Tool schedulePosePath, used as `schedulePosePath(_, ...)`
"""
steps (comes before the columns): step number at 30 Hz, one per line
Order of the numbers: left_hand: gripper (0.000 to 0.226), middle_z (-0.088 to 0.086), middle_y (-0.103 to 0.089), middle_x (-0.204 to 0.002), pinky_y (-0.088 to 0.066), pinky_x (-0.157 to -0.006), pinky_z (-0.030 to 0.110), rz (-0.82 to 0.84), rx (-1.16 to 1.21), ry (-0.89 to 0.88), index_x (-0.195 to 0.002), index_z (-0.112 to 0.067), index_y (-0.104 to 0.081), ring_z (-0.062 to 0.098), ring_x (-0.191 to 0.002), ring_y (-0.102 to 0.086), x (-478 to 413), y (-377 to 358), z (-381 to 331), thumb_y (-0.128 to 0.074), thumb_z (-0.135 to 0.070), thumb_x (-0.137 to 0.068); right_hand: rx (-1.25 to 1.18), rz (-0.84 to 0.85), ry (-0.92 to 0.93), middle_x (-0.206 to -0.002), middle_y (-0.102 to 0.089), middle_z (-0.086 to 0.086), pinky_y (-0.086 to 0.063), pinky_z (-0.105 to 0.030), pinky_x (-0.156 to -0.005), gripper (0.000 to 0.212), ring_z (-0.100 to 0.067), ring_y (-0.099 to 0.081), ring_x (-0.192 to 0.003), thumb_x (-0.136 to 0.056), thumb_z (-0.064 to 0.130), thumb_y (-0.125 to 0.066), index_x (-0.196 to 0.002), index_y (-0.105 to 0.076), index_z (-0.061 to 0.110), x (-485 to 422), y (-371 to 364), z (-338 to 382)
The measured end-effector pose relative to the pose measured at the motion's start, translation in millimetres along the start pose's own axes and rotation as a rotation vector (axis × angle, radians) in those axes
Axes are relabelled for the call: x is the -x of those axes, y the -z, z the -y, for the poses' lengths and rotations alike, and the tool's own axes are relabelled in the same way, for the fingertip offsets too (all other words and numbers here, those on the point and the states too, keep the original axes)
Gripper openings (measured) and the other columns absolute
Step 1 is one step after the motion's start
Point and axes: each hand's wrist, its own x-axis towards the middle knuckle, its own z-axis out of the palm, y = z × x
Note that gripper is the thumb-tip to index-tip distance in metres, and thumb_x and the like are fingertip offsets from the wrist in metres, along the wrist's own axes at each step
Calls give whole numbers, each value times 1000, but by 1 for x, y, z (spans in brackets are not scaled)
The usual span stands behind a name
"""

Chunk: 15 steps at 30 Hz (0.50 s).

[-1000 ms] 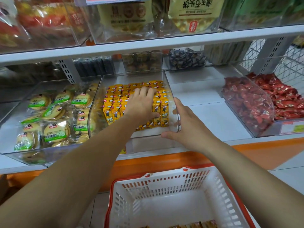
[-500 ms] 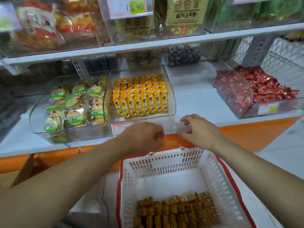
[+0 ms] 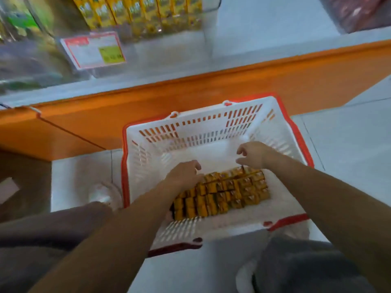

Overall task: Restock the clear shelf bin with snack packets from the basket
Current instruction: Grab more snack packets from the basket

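Observation:
A white basket with a red rim (image 3: 211,132) stands on the floor in front of me. Several yellow-orange snack packets (image 3: 224,191) lie packed in rows on its bottom. My left hand (image 3: 184,174) hovers over the left end of the packets, fingers loosely curled, holding nothing. My right hand (image 3: 254,155) is over their far right corner, fingers loosely curled and empty. The clear shelf bin (image 3: 148,24) with upright yellow packets shows at the top edge, blurred.
An orange shelf front (image 3: 211,85) runs across above the basket. A price tag (image 3: 93,49) hangs on the bin front. Another clear bin with red packets (image 3: 355,11) is at top right. My knees and white shoes flank the basket on the pale tiled floor.
Both hands left the shelf bin and dropped into the basket over the packets. The view tilted down from the shelves to the basket.

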Motion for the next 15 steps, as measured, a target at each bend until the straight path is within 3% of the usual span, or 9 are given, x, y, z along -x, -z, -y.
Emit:
schedulePosePath(5, 48, 1, -55, -145, -46, -99, 37, 66, 54, 27, -143, -25, -50, 24, -127, -54, -44, -29, 6, -56, -42, -99, 1, 176, -64, -144, -51, -11, -43, -39, -101, 59, -30, -52, -126, -95, 56, -53, -142, -49, 22, -32, -52, -14)
schedulePosePath(9, 49, 6, -59, -140, -43, -97, 32, 176, 8, -23, -139, -18, -54, 25, -124, -56, -69, -35, 7, -65, -41, -97, 265, 210, -43, -136, -56, -12, -43, -42, -99, 67, -33, -54, -119, -94, 68, -40, -136, -56, 19, -46, -59, -14)
schedulePosePath(12, 50, 6, -62, -134, -43, -92, 29, 232, 6, -48, -137, -16, -57, 24, -120, -58, -75, -36, 8, -70, -39, -95, 287, 214, -13, -110, -69, -5, -51, -37, -87, 73, -27, -63, -96, -83, 80, -45, -115, -68, 18, -53, -52, -17)
schedulePosePath(15, 46, 5, -63, -131, -44, -91, 31, 207, 17, -93, -133, -18, -62, 20, -110, -59, -77, -33, 10, -72, -39, -94, 216, 214, -24, -98, -63, 1, -47, -34, -71, 78, -22, -58, -86, -68, 89, -53, -111, -66, 25, -55, -50, -21)
